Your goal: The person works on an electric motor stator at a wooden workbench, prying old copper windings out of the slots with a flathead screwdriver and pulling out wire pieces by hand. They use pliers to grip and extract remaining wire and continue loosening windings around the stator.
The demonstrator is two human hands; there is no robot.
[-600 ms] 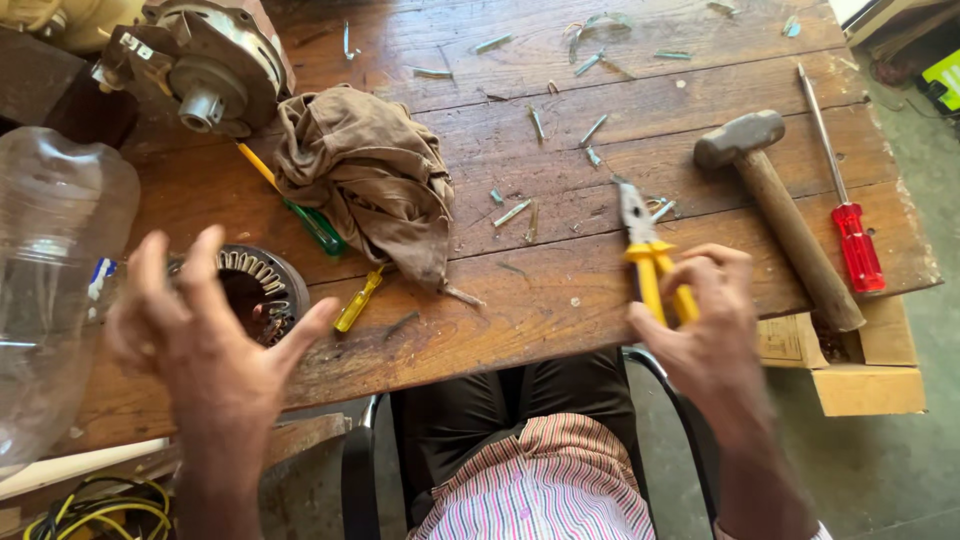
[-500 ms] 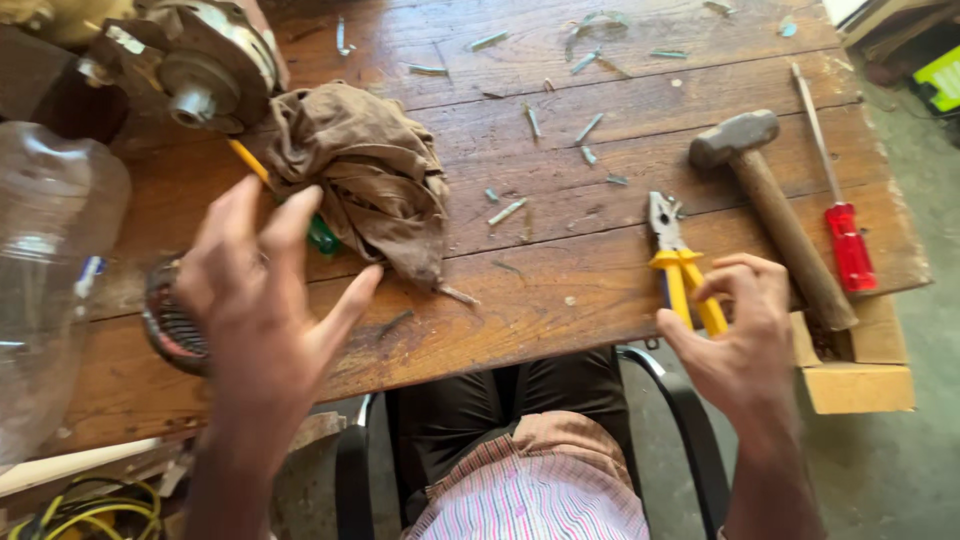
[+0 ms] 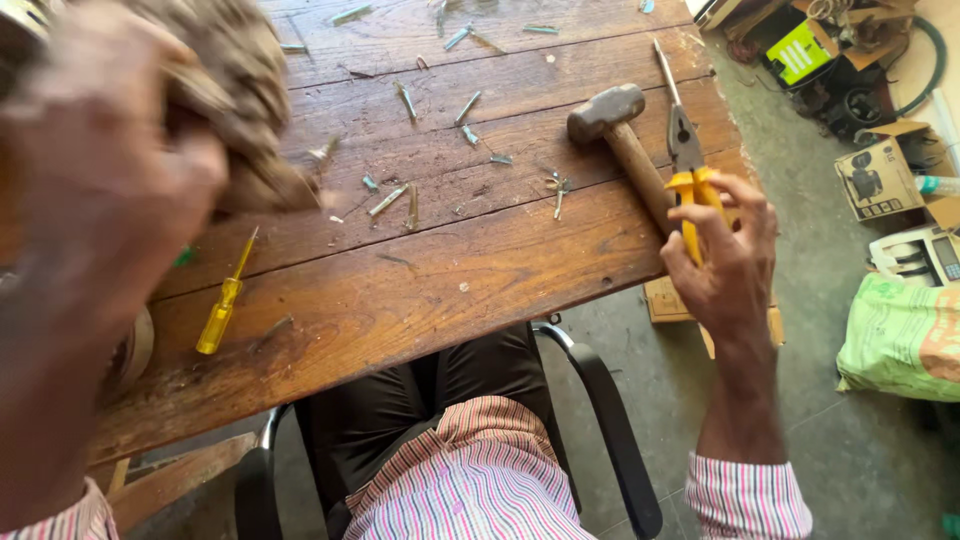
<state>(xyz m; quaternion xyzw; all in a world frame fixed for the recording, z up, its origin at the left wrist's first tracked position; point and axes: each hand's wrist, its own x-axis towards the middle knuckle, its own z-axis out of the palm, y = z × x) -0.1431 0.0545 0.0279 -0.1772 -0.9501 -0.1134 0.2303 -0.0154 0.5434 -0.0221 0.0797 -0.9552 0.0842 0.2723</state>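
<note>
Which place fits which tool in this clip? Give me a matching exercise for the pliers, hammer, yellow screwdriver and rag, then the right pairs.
Things:
1. pliers
2. hammer
3. yellow screwdriver
4. rag

Places:
A. lying loose near the table's front edge
B. at the blurred left hand, far left
C. gripped in the right hand
D. flat on the table, just left of the pliers

Pairs: 1-C, 2-D, 3-A, 4-B
</note>
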